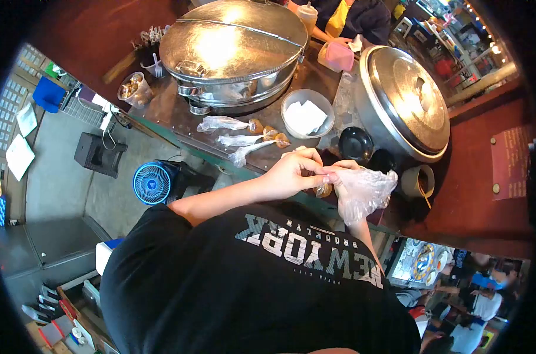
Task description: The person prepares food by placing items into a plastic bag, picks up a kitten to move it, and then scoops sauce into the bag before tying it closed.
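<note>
My left hand [296,172] is closed in a pinch at the twisted neck of a clear plastic bag [368,187]. Beside it, my right hand [346,171] also grips the neck, and the loose part of the bag drapes over that hand and wrist. A small brown-filled end [323,190] of the bag hangs below my fingers. Three tied bags with brown contents [255,125] lie on the dark counter [179,121] to the left. Just beyond my hands is a black bowl [356,144].
A large round metal container [238,50] and a lidded pot [406,100] flank a plastic tub [307,113] with white paper. At right is a cup with a stick [418,181]. A person's arm [322,34] shows across the counter. A blue fan [152,183] stands lower left.
</note>
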The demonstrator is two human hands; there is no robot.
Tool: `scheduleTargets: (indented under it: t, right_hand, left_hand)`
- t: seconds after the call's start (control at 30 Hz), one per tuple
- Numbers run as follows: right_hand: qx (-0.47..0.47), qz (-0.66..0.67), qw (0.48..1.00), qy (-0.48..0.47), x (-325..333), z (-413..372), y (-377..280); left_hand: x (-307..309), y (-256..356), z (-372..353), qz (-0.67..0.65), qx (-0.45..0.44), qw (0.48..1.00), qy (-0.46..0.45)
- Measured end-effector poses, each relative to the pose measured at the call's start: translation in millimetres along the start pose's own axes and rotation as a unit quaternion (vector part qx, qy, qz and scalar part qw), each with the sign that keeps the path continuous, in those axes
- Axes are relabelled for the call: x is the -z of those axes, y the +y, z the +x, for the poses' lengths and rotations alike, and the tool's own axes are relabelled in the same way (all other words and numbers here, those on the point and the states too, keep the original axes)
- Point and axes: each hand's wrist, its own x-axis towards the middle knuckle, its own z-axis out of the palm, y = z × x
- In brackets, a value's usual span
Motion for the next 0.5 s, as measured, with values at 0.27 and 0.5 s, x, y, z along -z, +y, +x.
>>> scheduleTargets:
  t: [0.27,0.5]
  right_hand:
    - [0.071,-0.161,0.984,-0.037,-13.8,11.6,10.2]
    - [-0.095,-0.112,0.989,-0.011,-39.1,40.3,24.7]
  left_hand:
    - [16.0,-26.4,-3.7,0.035,0.010,0.999,-0.013]
    - [31.0,-72.4,5.6,0.186,-0.007,0.982,0.044]
